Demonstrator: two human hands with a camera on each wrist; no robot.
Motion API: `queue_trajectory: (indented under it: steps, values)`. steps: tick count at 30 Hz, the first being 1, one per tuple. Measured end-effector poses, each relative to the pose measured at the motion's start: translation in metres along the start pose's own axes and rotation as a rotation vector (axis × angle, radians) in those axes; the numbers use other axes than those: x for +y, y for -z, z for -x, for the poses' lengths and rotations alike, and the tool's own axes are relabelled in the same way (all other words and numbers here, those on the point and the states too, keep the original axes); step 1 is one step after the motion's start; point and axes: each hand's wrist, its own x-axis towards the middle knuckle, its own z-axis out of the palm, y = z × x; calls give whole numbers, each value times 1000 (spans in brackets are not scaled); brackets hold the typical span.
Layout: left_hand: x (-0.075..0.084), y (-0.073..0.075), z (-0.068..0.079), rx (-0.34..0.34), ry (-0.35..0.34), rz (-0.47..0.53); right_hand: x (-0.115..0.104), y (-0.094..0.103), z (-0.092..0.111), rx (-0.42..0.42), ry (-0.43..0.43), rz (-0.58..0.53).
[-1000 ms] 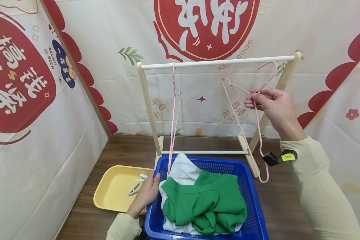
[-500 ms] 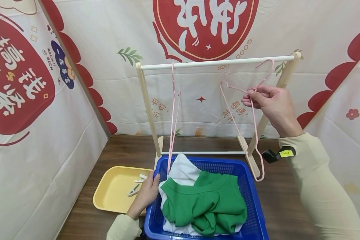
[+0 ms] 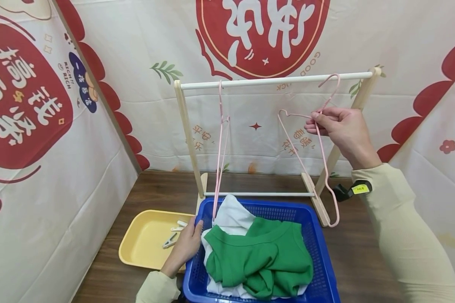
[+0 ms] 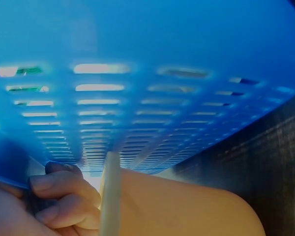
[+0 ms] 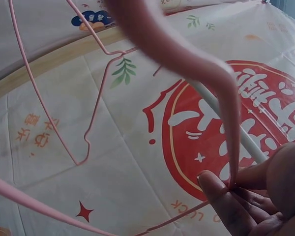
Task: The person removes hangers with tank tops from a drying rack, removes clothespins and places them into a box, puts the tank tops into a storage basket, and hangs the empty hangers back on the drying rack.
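Note:
Thumb and fingertips of my right hand [image 3: 343, 130] pinch a pink clothes hanger [image 3: 322, 147] just below its hook. Its hook overlaps the right part of the white rail [image 3: 269, 81] in the head view; whether they touch I cannot tell. In the right wrist view the same pinch shows, with the hanger wire [image 5: 232, 128] close to the camera. My left hand [image 3: 186, 246] grips the left rim of the blue basket [image 3: 326, 256], fingers curled at its edge in the left wrist view. Inside lie a green garment [image 3: 250, 256] and white cloth [image 3: 233, 214].
A second pink hanger [image 3: 219, 155] hangs from the rail's left part, its lower end reaching the basket. Wooden uprights [image 3: 188, 139] carry the rail behind the basket. Left of the basket is a yellow tray [image 3: 144, 235] with several clothes pegs [image 3: 170, 240]. Printed cloth walls surround the table.
My right hand has shifted slightly left with the hanger, and its hook has moved left along the rail in the head view. My left hand keeps its grip on the basket.

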Motion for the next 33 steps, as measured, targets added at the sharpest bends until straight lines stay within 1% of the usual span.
queue_trajectory:
  steps: [3,9,17,22,27,33]
  values:
    - [0,0,0,3,0,-1,0,-1,0,-2,14,-3]
    - [-1,-1,-2,8,10,3,-1,-3,0,-9,55,-63]
    - [-3,-1,-4,6,11,9,-7,-1,1,-11,51,-75]
    - [-2,-1,-3,-3,23,19,-11,0,0,-3,73,-128]
    - [-1,0,-3,-5,2,14,-14,0,-2,10,105,-193]
    - [-1,0,-2,-1,3,14,-15,-1,-7,21,90,-182]
